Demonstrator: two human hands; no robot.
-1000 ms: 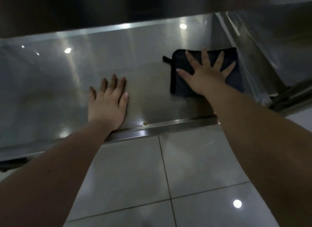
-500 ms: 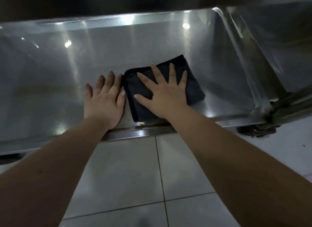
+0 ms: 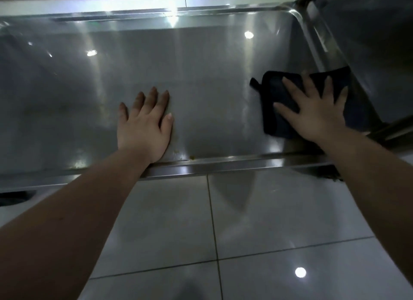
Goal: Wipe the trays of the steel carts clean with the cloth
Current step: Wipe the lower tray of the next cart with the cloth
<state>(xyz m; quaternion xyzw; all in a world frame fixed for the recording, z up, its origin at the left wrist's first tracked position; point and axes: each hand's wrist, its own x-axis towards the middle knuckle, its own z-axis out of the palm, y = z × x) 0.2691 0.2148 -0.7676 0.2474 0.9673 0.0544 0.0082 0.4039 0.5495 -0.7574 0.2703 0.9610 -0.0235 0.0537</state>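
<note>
A low steel cart tray [image 3: 201, 81] fills the upper half of the head view. On its right end lies a dark folded cloth [image 3: 277, 98] with a small loop at its left corner. My right hand [image 3: 312, 112] presses flat on the cloth with the fingers spread, close to the tray's right wall. My left hand [image 3: 145, 123] rests flat on the bare steel near the tray's front rim, fingers straight and together. A small yellowish speck [image 3: 192, 158] sits by the front rim between the two hands.
The cart's upright post [image 3: 321, 38] and a side rail [image 3: 393, 130] stand at the right end. An upper shelf edge [image 3: 156, 0] overhangs the back. Glossy white floor tiles [image 3: 257, 221] lie below the rim. A dark caster [image 3: 13, 197] shows at the left.
My right hand has slid the cloth from the middle of the tray, beside my left hand, back to the right end. My left hand has stayed in place.
</note>
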